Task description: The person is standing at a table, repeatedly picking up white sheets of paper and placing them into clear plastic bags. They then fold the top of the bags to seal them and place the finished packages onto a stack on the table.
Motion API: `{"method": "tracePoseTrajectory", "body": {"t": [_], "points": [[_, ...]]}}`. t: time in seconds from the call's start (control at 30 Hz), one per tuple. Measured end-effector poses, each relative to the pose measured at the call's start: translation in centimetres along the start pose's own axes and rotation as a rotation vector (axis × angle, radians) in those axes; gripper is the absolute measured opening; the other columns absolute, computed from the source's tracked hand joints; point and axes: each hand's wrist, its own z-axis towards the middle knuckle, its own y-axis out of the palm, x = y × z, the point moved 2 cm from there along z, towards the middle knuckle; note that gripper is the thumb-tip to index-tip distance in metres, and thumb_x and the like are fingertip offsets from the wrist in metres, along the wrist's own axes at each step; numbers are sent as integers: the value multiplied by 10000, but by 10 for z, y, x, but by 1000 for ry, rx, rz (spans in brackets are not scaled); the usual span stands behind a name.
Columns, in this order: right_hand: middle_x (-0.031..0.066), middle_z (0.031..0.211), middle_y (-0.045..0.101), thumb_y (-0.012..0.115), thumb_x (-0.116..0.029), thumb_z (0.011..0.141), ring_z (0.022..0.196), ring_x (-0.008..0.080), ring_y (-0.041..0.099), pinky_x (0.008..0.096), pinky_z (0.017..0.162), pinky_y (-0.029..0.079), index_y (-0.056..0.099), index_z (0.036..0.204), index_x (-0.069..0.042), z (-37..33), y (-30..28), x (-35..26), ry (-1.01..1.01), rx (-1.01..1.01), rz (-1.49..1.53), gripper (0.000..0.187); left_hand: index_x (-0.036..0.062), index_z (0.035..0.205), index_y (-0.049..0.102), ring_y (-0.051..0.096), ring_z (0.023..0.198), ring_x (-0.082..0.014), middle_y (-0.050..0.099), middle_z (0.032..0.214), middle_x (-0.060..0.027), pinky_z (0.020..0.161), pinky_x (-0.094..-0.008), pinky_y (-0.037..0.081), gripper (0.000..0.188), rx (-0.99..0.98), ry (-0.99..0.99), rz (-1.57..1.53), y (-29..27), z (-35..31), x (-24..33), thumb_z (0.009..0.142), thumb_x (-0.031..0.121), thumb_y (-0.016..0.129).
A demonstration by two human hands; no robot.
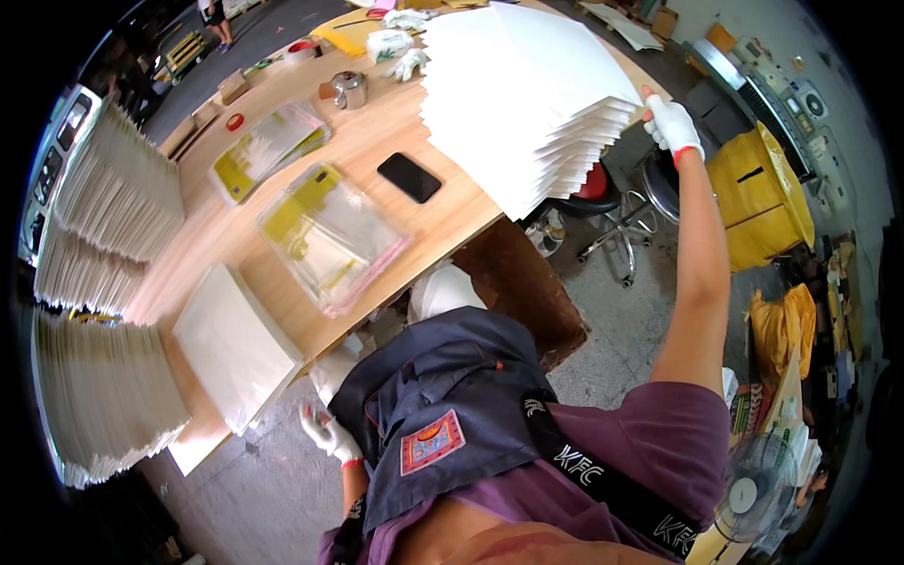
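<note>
A tall pile of large white sheets (527, 85) lies at the far right of the table, its near edges fanned out in steps. My right hand (670, 124), in a white glove with a red cuff and bare fingertips, is at the pile's right corner. Its visible fingertips are apart; whether they touch the paper is unclear. Low beside my body hangs my left hand (331, 437), gloved the same way, with loosely spread fingers and nothing in them. It is nearest to a neat stack of white sheets (235, 339) at the table's front left edge.
On the wooden table (452, 202) lie a black phone (409, 177), clear plastic bag packs (331, 235) and a metal pot (349, 89). Tall paper stacks (104, 395) line the left. A wheeled stool (626, 221) and a yellow bin (759, 198) stand right.
</note>
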Motion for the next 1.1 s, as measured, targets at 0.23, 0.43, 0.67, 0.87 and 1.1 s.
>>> {"method": "tracePoseTrajectory", "body": {"t": [0.23,0.43,0.67,0.87,1.1], "points": [[9,696,565,564,-332,880,522,81,485,197,434,373,606,905,-54,37,26,49,8,84,959,282,55,1103,586,511,1122,-348,564,1174,-143,972,-419,398,363,-381,556,283,71,49,74,752,-29,554],[67,834,573,537,-213,901,626,143,535,244,529,455,532,1087,-33,20,46,26,24,-84,1233,258,94,1057,576,488,1128,-336,561,1131,-145,887,-416,439,266,-513,650,512,157,111,125,810,191,582],[88,931,592,481,-143,883,663,191,604,291,548,498,464,1161,14,-77,38,-10,-169,-277,1279,319,134,1039,544,580,956,-273,567,1054,-74,724,-412,524,357,-733,530,1055,199,138,128,729,253,675],[117,984,611,556,-235,780,908,221,604,311,830,466,480,1199,71,-195,134,0,-64,-784,940,524,109,994,578,574,963,-327,575,1073,-127,719,-439,492,200,-711,337,868,190,151,127,816,200,585],[91,1020,613,543,-167,828,799,166,640,245,611,528,475,1207,-6,-253,274,104,451,-1107,1232,418,145,915,602,580,861,-321,582,952,-82,724,-419,479,190,-561,513,517,178,159,92,739,93,556]]}}
